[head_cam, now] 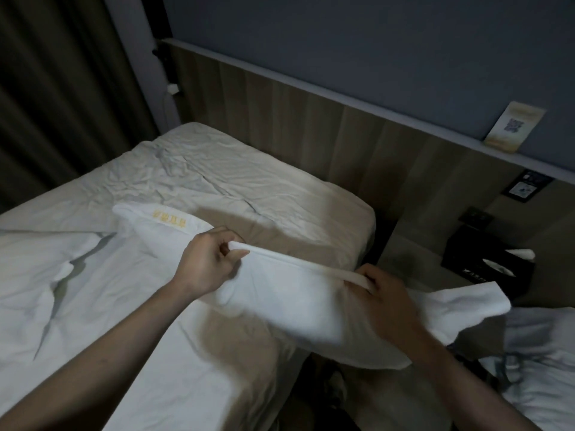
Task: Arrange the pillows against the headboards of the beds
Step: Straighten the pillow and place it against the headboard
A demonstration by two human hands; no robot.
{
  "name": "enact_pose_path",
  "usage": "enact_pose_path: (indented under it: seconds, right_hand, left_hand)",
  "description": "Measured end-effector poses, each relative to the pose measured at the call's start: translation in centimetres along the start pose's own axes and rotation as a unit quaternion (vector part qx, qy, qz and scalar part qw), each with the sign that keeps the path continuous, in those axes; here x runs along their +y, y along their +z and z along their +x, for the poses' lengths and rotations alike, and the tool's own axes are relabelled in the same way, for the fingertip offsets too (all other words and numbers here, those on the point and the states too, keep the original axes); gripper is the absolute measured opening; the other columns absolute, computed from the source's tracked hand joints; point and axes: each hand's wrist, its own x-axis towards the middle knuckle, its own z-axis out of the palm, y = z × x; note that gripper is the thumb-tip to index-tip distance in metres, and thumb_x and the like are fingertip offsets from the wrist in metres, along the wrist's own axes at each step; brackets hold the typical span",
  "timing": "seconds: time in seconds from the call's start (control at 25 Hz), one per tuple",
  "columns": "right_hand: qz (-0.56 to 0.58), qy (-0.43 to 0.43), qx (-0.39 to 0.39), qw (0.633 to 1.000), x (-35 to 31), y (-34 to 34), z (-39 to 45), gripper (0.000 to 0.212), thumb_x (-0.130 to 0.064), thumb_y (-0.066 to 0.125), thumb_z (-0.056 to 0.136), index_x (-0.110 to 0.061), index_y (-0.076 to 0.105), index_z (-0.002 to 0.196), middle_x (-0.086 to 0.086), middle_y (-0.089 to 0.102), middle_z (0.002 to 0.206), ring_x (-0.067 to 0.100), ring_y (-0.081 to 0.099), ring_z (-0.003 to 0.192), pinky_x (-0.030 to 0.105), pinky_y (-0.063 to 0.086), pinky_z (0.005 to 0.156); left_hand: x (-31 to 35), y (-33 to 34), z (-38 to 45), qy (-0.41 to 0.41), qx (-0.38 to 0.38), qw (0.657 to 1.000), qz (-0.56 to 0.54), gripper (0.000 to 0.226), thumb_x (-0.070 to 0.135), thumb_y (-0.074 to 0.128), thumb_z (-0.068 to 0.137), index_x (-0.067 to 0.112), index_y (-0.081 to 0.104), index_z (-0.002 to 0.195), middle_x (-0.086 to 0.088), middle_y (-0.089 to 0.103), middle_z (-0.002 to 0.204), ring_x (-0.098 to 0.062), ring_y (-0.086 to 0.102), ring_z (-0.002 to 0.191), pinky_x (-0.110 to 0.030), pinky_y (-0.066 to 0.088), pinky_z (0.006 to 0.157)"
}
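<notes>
I've got the soft white fabric-cased pillow (pixel 305 300) up off the mattress, hanging over the gap btwn the two beds, its top hem stretched taut between both hands. Left hand (pixel 207 262) is curled shut, thumb and fingers pinching the hem at its left end; right hand (pixel 384 293) is closed over the hem's right end, fingers wrapped under the edge. The loose corner of the case flops out past my right wrist.

Judging by the sag, it's light and limp, no stiffness at all, so it'll fold wherever it isn't supported. Cotton-type case looks non-slippery, nothing fragile. Best grip imo is the two top corners as now, or a hand under the belly to stop it drooping when I stand it up.

Target is the wood-panelled headboard (pixel 280 119) behind the near bed w/ creased beige fitted sheet (pixel 217 178); that end is bare.

Only container in view: black tissue box (pixel 485 262) on the nightstand at right, white tissue poking out the top.
</notes>
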Motion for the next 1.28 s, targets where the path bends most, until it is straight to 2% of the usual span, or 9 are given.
enact_pose_path:
  seconds: [0.08,0.24,0.44,0.52,0.64,0.76,1.0,1.16,1.28]
  right_hand:
    - [0.019,-0.002,-0.019,1.000,1.2,-1.2,2.7,0.019,-0.044,0.058,0.089,-0.029,0.058,0.078,-0.013,0.063,0.077,0.006,0.058,0.070,0.033,0.042,0.067]
    - [0.022,0.016,-0.041,0.999,4.4,-3.6,8.3,0.027,-0.034,0.068,0.096,-0.019,0.056,0.077,-0.001,0.059,0.074,0.015,0.056,0.065,0.040,0.045,0.063]
    - [0.063,-0.011,-0.105,0.992,6.7,-5.6,13.6,0.027,-0.036,0.064,0.100,-0.016,0.056,0.083,0.016,0.052,0.077,0.020,0.054,0.064,0.034,0.041,0.062]
    - [0.064,-0.020,-0.114,0.991,7.0,-5.7,15.6,0.027,-0.038,0.063,0.100,-0.018,0.055,0.083,0.012,0.051,0.074,0.018,0.053,0.063,0.033,0.040,0.061]
    - [0.067,-0.029,-0.099,0.992,7.3,-5.3,18.6,0.028,-0.033,0.066,0.100,-0.024,0.053,0.076,-0.003,0.048,0.064,0.004,0.047,0.059,0.029,0.038,0.060]
    - [0.064,-0.030,-0.061,0.996,7.2,-4.3,20.9,0.028,-0.030,0.070,0.097,-0.028,0.054,0.074,-0.010,0.052,0.063,0.004,0.049,0.061,0.029,0.039,0.062]
    - [0.091,-0.038,-0.015,0.995,7.8,-3.4,24.1,0.030,-0.023,0.071,0.096,-0.014,0.054,0.073,0.011,0.051,0.068,0.005,0.049,0.064,0.029,0.040,0.062]
    - [0.070,-0.005,0.019,0.997,8.7,-3.9,27.3,0.023,-0.020,0.073,0.094,-0.013,0.059,0.078,0.007,0.056,0.073,0.009,0.053,0.064,0.020,0.038,0.061]
    - [0.067,0.021,0.020,0.997,9.8,-4.3,30.2,0.025,-0.022,0.071,0.095,-0.017,0.056,0.076,-0.003,0.054,0.069,0.008,0.051,0.064,0.019,0.035,0.059]
  left_hand:
    - [1.0,1.3,2.5,-0.013,0.015,1.000,0.002,0.016,0.030,0.082,0.083,0.034,0.068,0.076,0.011,0.064,0.077,-0.008,0.062,0.067,-0.036,0.055,0.069]
    - [3.2,4.1,6.6,-0.041,0.051,0.998,0.021,0.030,0.031,0.081,0.084,0.046,0.059,0.070,0.014,0.065,0.079,-0.006,0.064,0.069,-0.036,0.055,0.069]
    - [4.6,6.6,9.9,-0.084,0.076,0.993,0.035,0.030,0.029,0.081,0.085,0.048,0.060,0.073,0.025,0.063,0.098,-0.002,0.062,0.077,-0.032,0.052,0.068]
    - [4.6,7.0,11.4,-0.099,0.078,0.991,0.034,0.030,0.028,0.081,0.085,0.046,0.061,0.072,0.017,0.066,0.088,-0.005,0.063,0.074,-0.034,0.053,0.069]
    - [3.9,7.0,14.2,-0.094,0.074,0.993,0.021,0.025,0.024,0.081,0.085,0.041,0.066,0.074,0.010,0.068,0.081,-0.010,0.066,0.072,-0.037,0.055,0.071]
    - [2.5,6.9,16.8,-0.066,0.073,0.995,0.012,0.018,0.021,0.082,0.084,0.034,0.071,0.079,0.008,0.069,0.081,-0.013,0.067,0.071,-0.038,0.055,0.070]
    - [1.8,7.1,22.8,-0.026,0.053,0.998,0.015,0.025,0.021,0.082,0.084,0.040,0.068,0.077,0.008,0.069,0.084,-0.011,0.067,0.071,-0.036,0.055,0.070]
    - [2.2,8.0,27.7,-0.008,0.035,0.999,0.022,0.021,0.021,0.082,0.084,0.037,0.069,0.079,0.010,0.068,0.085,-0.011,0.065,0.070,-0.036,0.054,0.069]
    - [2.5,9.2,31.5,-0.018,0.027,0.999,0.024,0.017,0.023,0.082,0.084,0.034,0.069,0.079,0.011,0.068,0.085,-0.009,0.064,0.070,-0.034,0.053,0.068]
